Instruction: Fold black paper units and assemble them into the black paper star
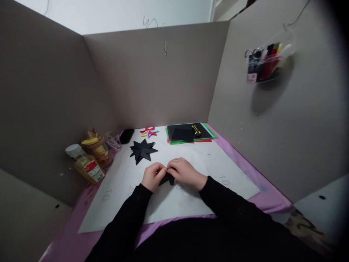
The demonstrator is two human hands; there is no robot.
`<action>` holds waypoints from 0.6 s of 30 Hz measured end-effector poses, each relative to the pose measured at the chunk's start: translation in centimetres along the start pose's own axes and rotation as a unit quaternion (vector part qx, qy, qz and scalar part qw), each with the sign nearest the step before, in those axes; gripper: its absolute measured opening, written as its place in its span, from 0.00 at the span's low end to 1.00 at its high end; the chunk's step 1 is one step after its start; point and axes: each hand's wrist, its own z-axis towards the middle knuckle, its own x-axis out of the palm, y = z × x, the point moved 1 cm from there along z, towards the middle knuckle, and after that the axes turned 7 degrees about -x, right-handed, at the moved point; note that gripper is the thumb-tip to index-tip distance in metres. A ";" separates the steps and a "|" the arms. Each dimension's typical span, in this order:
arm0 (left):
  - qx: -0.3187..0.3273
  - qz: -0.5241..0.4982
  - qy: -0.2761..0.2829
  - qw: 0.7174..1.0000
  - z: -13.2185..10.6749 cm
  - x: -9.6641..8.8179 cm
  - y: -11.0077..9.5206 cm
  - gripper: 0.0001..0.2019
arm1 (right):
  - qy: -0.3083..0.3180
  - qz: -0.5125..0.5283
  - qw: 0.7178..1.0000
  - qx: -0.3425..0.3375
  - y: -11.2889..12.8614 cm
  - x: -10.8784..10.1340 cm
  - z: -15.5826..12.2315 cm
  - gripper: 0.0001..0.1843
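Near the middle of the white sheet [109, 214], a small piece of folded black paper [167, 178] is pinched between my two hands. My left hand [154, 175] grips it from the left, thumb and fingers pressed together. From the right, my right hand [187, 173] closes on it, its fingertips meeting those of the left. Much of the piece is hidden under the fingers; pointed ends show below them. Beyond the left hand lies a black folded-paper star [142, 150] with several points. Behind that is a smaller multicoloured paper star [149, 132].
Stacked coloured paper [176, 135] with a yellow-and-black tool [196, 131] on top lies at the back right. A glue bottle [88, 165], a brown cup [95, 145], a clear cup [113, 140] and a black phone [127, 136] stand left. A clear holder [264, 65] hangs right.
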 end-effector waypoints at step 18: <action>-0.082 -0.023 0.114 0.990 -0.1 0.4 -0.1 0.13 | -0.059 0.085 0.990 0.097 -0.7 0.0 -0.2 0.09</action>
